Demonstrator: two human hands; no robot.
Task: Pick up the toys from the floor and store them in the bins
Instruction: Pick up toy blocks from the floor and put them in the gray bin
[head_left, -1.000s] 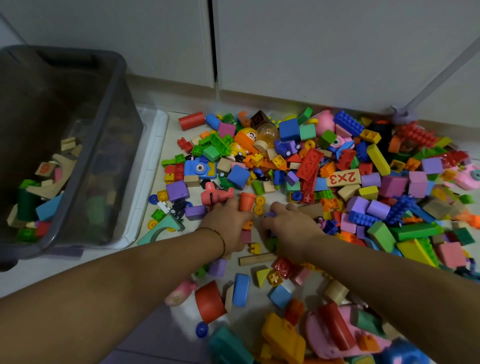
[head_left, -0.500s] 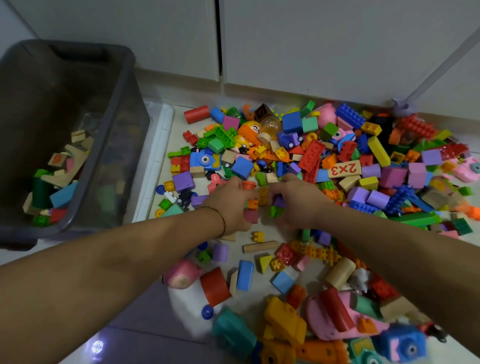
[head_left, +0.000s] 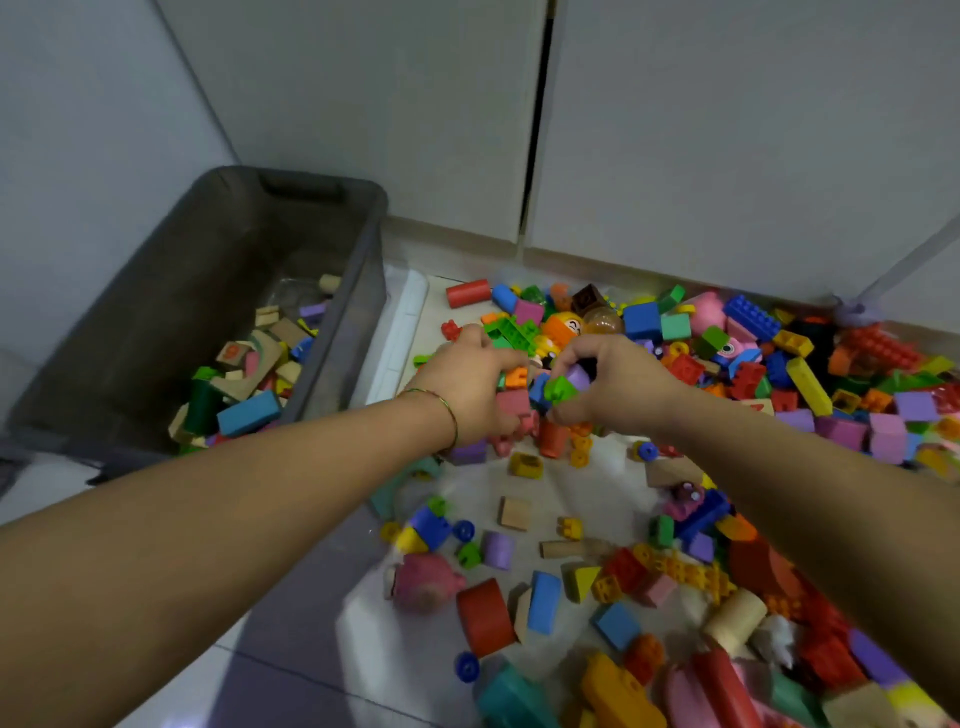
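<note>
A big heap of coloured toy blocks (head_left: 727, 374) covers the floor ahead and to the right. My left hand (head_left: 467, 384) and my right hand (head_left: 613, 382) are cupped together above the heap's near left part. Between them they hold a small bunch of blocks: a pink one and an orange one under my left fingers, a green (head_left: 560, 389) and a purple one (head_left: 576, 375) in my right. A grey plastic bin (head_left: 337, 208) stands at the left, part filled with wooden and coloured blocks (head_left: 249, 379).
A white lid (head_left: 402, 332) lies on the floor between the bin and the heap. White cabinet doors (head_left: 675, 130) stand behind the toys. More loose toys, a red cylinder (head_left: 485, 616) and a pink figure (head_left: 426, 582), lie near my arms.
Both hands closed round a bunch of blocks and lifted it off the floor. The view swung up and left, so the bin sits nearer the middle.
</note>
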